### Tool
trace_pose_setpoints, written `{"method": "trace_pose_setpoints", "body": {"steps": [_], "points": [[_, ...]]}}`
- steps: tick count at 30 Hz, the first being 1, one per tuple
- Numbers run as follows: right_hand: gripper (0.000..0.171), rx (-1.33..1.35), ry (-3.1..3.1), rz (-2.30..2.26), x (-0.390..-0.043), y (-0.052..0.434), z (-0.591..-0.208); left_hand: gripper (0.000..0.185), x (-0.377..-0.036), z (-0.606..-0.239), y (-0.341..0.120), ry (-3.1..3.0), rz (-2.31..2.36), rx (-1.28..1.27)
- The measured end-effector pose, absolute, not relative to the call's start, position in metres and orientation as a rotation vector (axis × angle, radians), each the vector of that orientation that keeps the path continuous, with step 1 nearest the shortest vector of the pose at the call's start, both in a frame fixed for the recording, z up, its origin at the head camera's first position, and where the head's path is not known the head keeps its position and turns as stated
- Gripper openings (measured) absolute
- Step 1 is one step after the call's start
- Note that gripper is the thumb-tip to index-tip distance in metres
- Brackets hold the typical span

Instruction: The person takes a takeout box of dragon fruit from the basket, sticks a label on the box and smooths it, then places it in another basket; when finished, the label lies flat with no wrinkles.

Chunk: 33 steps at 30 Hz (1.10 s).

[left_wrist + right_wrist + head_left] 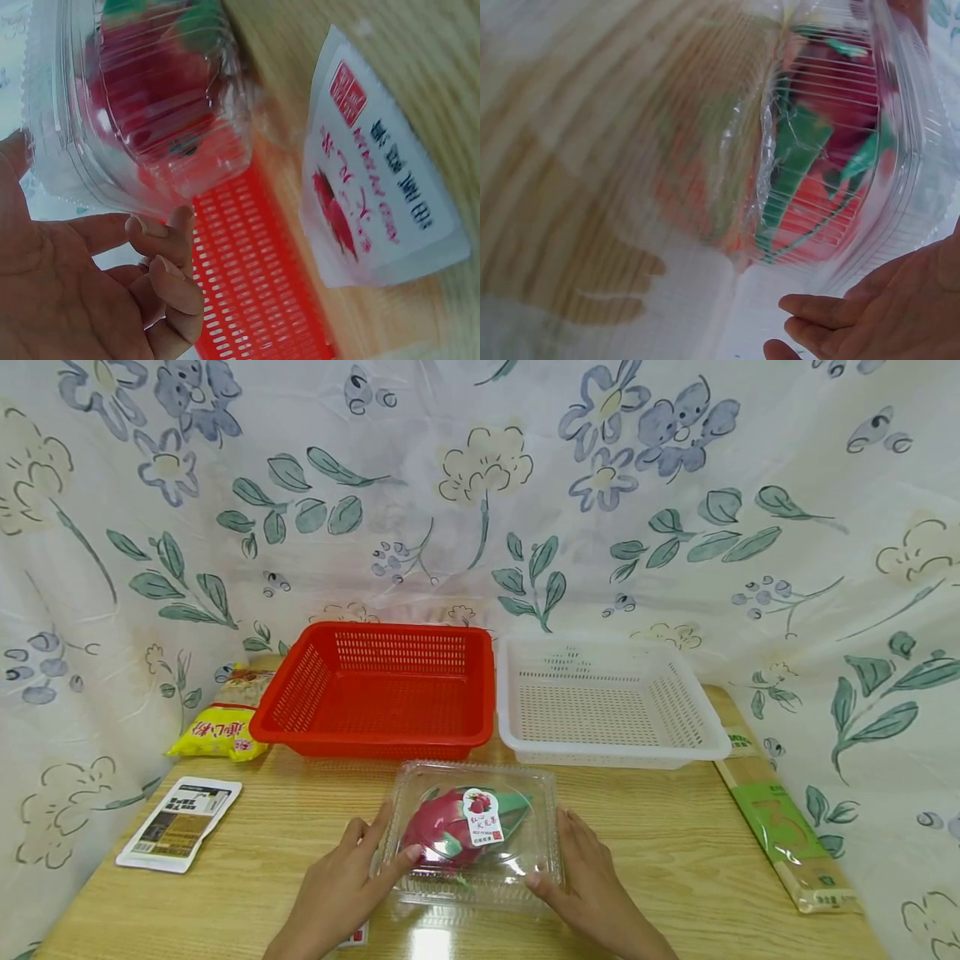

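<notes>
A clear plastic clamshell box (517, 852) sits at the front middle of the table, between the two hands. Inside lies a pink dragon fruit (438, 827) with green leaf tips; a white label (483, 817) is stuck on the lid. My left hand (341, 877) grips the box's left side, thumb over the front left of the lid and fingers along the side. On the right side my right hand (596, 881) holds it the same way, thumb at the front corner. A white printed packet (375, 180) lies near the left hand, mostly hidden in the head view.
Behind the box stand a red basket (375, 750) and a white basket (615, 752). At left are a yellow food bag (221, 732) and a white pouch (180, 822). A long green-banded noodle pack (783, 818) lies along the right edge. Floral cloth (450, 527) hangs behind.
</notes>
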State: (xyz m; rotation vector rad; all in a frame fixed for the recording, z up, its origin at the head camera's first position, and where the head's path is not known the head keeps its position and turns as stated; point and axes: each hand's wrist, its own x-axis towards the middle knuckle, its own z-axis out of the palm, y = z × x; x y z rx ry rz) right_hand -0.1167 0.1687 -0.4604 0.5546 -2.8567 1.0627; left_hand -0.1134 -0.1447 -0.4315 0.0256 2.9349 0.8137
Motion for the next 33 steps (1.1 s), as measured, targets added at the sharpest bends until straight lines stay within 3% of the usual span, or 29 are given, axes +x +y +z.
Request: {"method": "trace_pose_setpoints", "body": {"steps": [5, 20, 33], "points": [[0.092, 0.544, -2.89, 1.071, -0.117, 0.168, -0.464, 0.08, -0.11, -0.433, -0.142, 2.891, 0.875, 0.004], [0.123, 0.431, -3.038, 1.147, -0.117, 0.166, -0.466, 0.1, -0.106, -0.441, -0.14, 2.869, 0.825, 0.028], [0.123, 0.419, -3.024, 1.168, -0.114, 0.165, -0.466, 0.098, -0.114, -0.419, -0.116, 3.303, 0.815, 0.119]]}}
